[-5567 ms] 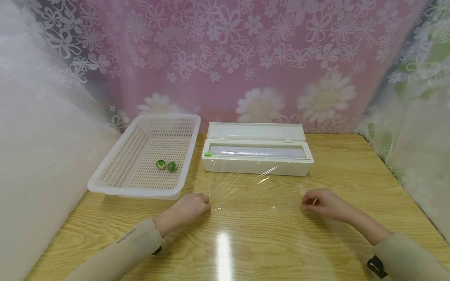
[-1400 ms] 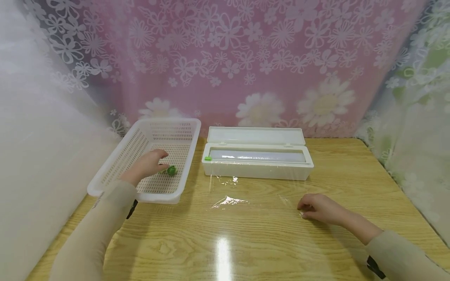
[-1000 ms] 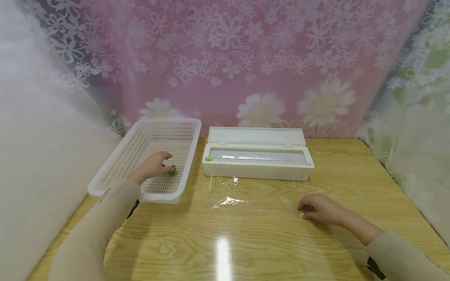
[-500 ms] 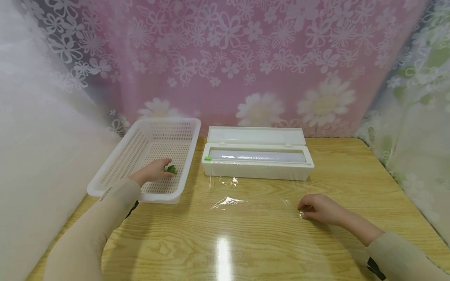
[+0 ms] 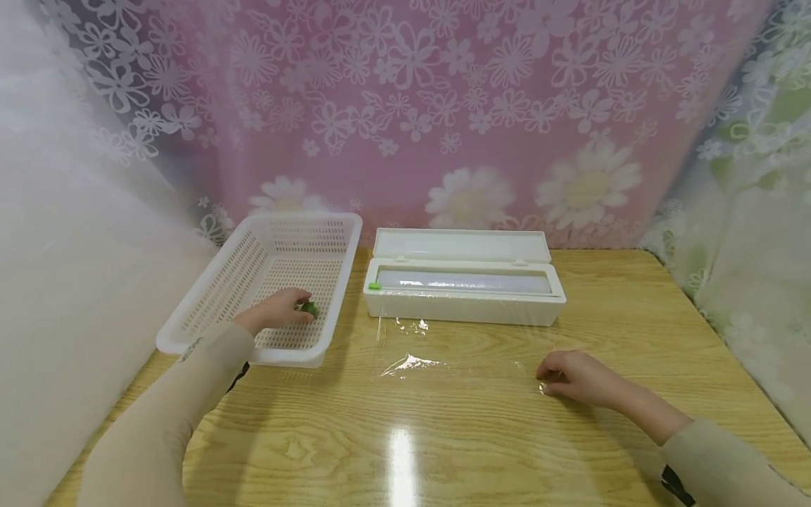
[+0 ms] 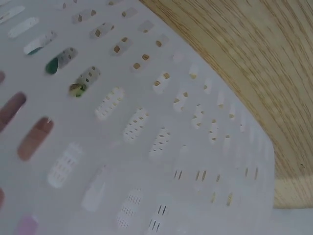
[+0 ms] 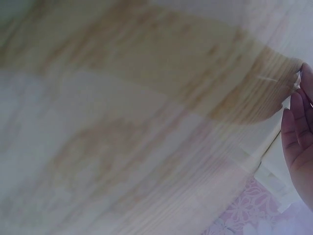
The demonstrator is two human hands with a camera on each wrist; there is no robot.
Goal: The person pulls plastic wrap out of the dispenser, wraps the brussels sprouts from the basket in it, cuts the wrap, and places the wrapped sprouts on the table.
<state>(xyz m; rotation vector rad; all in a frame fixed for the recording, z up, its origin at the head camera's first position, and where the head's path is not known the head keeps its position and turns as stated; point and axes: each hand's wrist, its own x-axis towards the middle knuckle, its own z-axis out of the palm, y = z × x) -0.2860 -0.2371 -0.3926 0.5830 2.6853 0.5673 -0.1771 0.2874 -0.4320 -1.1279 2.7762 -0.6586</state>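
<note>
My left hand (image 5: 279, 310) is inside the white perforated basket (image 5: 345, 282), thumb and fingers curled round a green Brussels sprout (image 5: 310, 308). A second sprout is hidden by the hand in the head view. Through the slots of the basket wall (image 6: 195, 147), the left wrist view shows bits of green sprout (image 6: 52, 66) and parts of fingers (image 6: 35, 138). To the right, my right hand (image 5: 573, 373) pinches the corner of a clear sheet of plastic wrap (image 5: 412, 362). The sheet runs from the wrap dispenser (image 5: 462, 308) over the table; the right wrist view shows the pinching fingertips (image 7: 288, 117).
The dispenser's lid (image 5: 462, 245) stands open behind the roll of wrap (image 5: 469, 282), with a green slider (image 5: 375, 286) at its left end. A floral curtain (image 5: 405, 127) closes off the back of the wooden table (image 5: 475, 451).
My left hand has let go of the wrap's left corner and moved into the basket, then closed in round the sprouts. The wrap now lies crinkled; my right hand still pinches its corner.
</note>
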